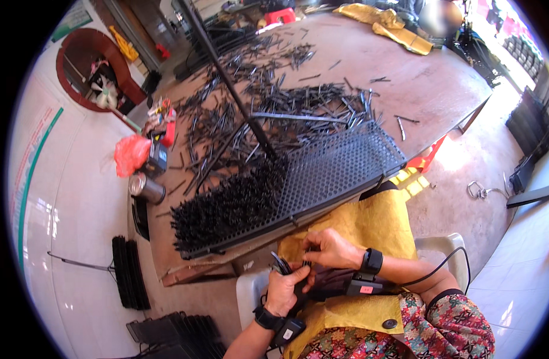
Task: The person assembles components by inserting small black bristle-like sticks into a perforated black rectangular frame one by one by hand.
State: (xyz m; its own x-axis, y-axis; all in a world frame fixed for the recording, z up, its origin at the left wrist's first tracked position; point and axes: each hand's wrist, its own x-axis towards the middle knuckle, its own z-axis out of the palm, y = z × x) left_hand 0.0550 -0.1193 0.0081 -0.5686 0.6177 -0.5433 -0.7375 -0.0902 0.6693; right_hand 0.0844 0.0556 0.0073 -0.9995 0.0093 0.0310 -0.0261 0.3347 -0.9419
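Above my lap, my left hand (288, 288) is closed around several thin dark strips (280, 262) that stick up past the thumb. The fingers of my right hand (336, 249) are pinched at the ends of dark strips right beside the left thumb. Just beyond my hands, a black perforated board (346, 160) lies slanted along the table's near edge. Dense upright black pieces (229, 206) fill its left part; open holes show on the right. What exactly lies between my right fingertips is partly hidden.
Loose dark strips (220, 113) are heaped over the brown table (418, 84). A dark pole (226, 78) rises slantwise behind the board. At the table's left edge stand a metal can (147, 188) and a red plastic bag (132, 154). Yellow cloth (370, 222) covers my lap.
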